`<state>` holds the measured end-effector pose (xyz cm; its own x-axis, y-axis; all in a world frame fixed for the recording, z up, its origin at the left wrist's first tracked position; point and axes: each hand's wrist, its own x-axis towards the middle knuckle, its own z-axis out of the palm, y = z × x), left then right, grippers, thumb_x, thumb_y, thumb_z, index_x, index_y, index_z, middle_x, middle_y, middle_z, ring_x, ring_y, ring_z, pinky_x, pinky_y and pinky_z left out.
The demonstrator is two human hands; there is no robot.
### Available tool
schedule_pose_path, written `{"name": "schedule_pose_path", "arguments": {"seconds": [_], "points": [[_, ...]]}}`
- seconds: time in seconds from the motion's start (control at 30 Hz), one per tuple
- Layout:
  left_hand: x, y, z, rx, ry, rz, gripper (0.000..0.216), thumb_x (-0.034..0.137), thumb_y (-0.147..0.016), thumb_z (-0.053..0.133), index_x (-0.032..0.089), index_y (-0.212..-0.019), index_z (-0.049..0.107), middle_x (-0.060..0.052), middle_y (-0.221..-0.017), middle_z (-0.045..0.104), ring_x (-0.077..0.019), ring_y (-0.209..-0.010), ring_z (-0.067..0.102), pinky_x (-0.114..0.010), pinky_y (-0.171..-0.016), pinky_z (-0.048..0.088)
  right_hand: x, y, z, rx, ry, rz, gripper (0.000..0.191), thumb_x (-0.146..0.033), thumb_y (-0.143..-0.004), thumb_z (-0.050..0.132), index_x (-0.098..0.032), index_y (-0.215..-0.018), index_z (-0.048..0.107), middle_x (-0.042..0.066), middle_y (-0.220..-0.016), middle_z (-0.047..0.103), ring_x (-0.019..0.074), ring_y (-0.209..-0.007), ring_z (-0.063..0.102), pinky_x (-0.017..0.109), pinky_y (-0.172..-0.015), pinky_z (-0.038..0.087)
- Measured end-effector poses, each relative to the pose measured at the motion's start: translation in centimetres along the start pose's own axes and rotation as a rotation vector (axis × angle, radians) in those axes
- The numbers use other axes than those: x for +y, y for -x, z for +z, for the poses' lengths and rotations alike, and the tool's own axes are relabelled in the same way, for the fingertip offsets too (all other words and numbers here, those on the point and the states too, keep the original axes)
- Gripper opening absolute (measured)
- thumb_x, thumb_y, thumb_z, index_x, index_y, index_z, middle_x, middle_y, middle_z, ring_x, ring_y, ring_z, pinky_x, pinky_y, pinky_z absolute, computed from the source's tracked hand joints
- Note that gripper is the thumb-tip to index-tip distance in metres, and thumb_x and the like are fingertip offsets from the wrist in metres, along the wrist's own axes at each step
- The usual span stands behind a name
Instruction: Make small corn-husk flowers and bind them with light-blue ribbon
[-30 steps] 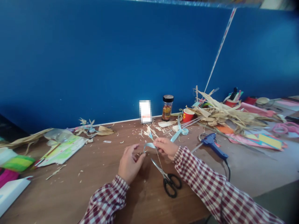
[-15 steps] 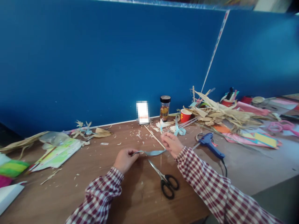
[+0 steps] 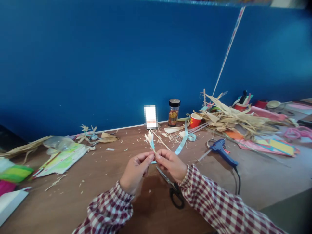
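Note:
At the middle of the table, my left hand [image 3: 136,169] and my right hand [image 3: 172,163] meet fingertip to fingertip, both pinched closed. Between them stands a small corn husk flower [image 3: 149,137], upright with its pale petals on top. Light blue ribbon [image 3: 152,144] runs along its side, and a bit of it shows below the fingertips. My right fingers grip the flower's thin stem; my left fingers press the ribbon at the same spot. Scissors [image 3: 177,198] with black handles lie under my right wrist, partly hidden by it.
Right of my hands lies a blue glue gun [image 3: 224,152] with its cord. Behind are a loose blue ribbon [image 3: 181,146], a lidded jar [image 3: 173,115], a red paper cup [image 3: 195,121] and a pile of dry husks [image 3: 229,118]. Finished-looking husk flowers [image 3: 89,133] lie back left.
My hands have come together: the right moved left with the flower, and the left moved slightly right and up with its ribbon. The ribbon stretched between them is now mostly hidden.

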<state>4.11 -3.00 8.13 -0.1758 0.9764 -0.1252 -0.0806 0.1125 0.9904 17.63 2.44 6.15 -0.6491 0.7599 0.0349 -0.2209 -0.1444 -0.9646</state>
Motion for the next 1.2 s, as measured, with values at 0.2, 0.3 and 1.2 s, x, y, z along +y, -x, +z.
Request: {"name": "schedule_pose_path", "arguments": {"seconds": [0.2,0.3,1.2], "points": [[-1.2,0.1,0.0,0.076,0.335,-0.138,0.033,0.032,-0.06,0.071,0.013,-0.086,0.063,0.01,-0.039,0.033,-0.0015,-0.036,0.023,-0.014,-0.035,0.019,1.3,-0.2,0.9,0.01,-0.014,0.073,0.029,-0.042,-0.074,0.055,-0.016,-0.069,0.044,-0.007,-0.053,0.041,0.0025,-0.041,0.031,0.015,-0.035,0.016],[-1.4,-0.2,-0.3,0.038,0.45,-0.196,0.024,0.029,-0.061,0.071,0.012,-0.075,0.061,0.009,-0.046,0.034,0.0002,-0.038,0.024,-0.011,-0.035,0.019,1.8,-0.4,1.2,-0.012,-0.017,0.1,0.031,-0.044,-0.072,0.057,-0.016,-0.069,0.043,-0.008,-0.052,0.04,0.0023,-0.04,0.03,0.015,-0.034,0.016],[-2.0,-2.5,-6.7,0.037,0.723,-0.292,0.005,0.012,-0.077,0.054,0.011,-0.081,0.056,-0.001,-0.071,0.056,0.0036,-0.035,0.034,-0.006,-0.029,0.029,0.9,-3.3,-1.6,0.038,1.014,-0.139,0.012,-0.027,-0.078,0.051,-0.018,-0.081,0.059,0.002,-0.073,0.058,0.0123,-0.067,0.051,0.026,-0.064,0.037]]}}
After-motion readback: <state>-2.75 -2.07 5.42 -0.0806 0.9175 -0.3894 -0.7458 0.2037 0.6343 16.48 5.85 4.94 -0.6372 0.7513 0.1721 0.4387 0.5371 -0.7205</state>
